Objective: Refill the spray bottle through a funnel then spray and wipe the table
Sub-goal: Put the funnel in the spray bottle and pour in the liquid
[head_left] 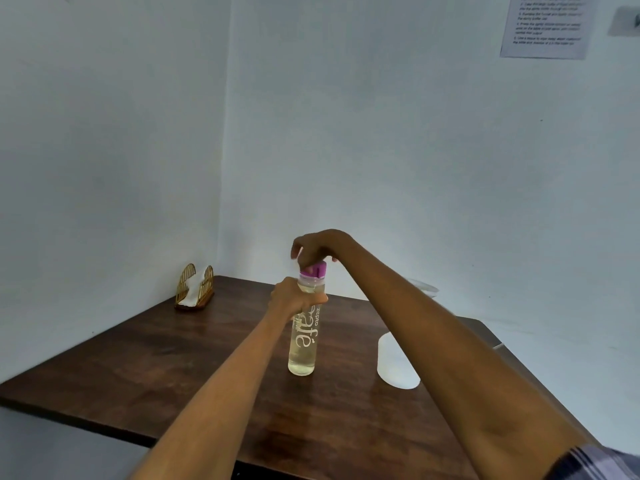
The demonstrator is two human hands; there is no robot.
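A tall clear bottle (pixel 303 344) with white lettering and pale liquid stands upright near the middle of the dark wooden table (pixel 156 368). My left hand (pixel 294 299) grips it round the upper part. My right hand (pixel 317 247) comes down from above, its curled fingers round the bottle's pink cap (pixel 314 269). A white translucent container (pixel 394 365) stands to the right of the bottle, partly hidden behind my right forearm. A pale rim of something (pixel 424 287) shows just beyond that forearm; I cannot tell what it is.
A gold wire holder with white tissues (pixel 194 285) sits at the table's far left corner, against the wall. White walls close the table in on the left and behind. A printed sheet (pixel 545 26) hangs on the wall at upper right.
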